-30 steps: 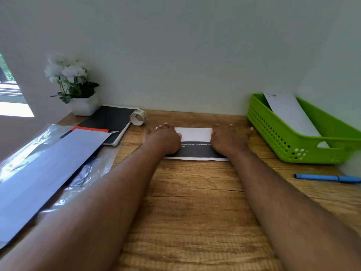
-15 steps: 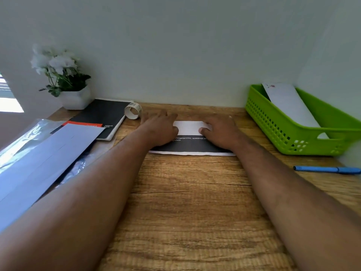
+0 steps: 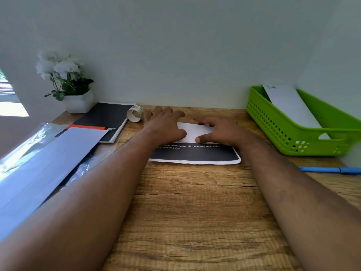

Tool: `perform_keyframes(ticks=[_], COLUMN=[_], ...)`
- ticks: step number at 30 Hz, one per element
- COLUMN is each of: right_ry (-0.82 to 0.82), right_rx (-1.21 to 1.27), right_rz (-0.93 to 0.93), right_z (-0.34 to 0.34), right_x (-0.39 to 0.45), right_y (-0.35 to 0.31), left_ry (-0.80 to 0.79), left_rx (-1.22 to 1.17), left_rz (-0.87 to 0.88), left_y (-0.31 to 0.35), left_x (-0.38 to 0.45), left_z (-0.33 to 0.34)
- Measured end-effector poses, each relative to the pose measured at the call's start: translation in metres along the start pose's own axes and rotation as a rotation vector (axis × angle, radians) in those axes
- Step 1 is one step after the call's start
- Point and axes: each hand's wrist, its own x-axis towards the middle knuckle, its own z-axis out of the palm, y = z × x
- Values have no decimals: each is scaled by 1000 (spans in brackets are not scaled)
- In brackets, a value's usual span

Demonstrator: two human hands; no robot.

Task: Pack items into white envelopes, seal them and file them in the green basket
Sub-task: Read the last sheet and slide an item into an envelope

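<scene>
Left hand point(image 3: 166, 126) and right hand point(image 3: 220, 132) flat on folded paper point(image 3: 195, 153), wooden desk point(image 3: 195, 212), pale wall point(image 3: 175, 45)

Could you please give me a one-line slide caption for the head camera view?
Both hands, left hand and right hand, press a folded printed sheet flat on the wooden desk.

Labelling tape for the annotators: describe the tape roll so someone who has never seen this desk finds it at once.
Start at the white flower pot in the desk's back left corner, then move right across the black notebook. The tape roll stands on its edge just off the notebook's far right corner, close by the left hand. It is the only small pale ring there; everything near it lies flat.
</scene>
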Motion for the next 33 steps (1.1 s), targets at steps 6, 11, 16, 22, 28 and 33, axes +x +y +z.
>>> perform_keyframes(ticks=[6,11,16,22,28,33], right_ry=[503,649,317,204,234,159], right_rx=[-43,-120,-90,25,32,-23], right_rz=[-149,-244,-114,-79,-65,-109], right_z=[-3,1,6,4,6,11], right_x=[2,-2,-2,-4,1,2], right_y=[1,-8,-4,2,3,-4], left_ry=[340,438,80,-123,-153,-250], left_rx=[-144,-109,-225,-310,-239,-86], left_rz=[122,83,50,13,59,87], left_y=[1,6,4,7,9,10], left_x=[-1,-3,-1,-8,-5,-1], left_z=[-1,-1,6,3,10,20])
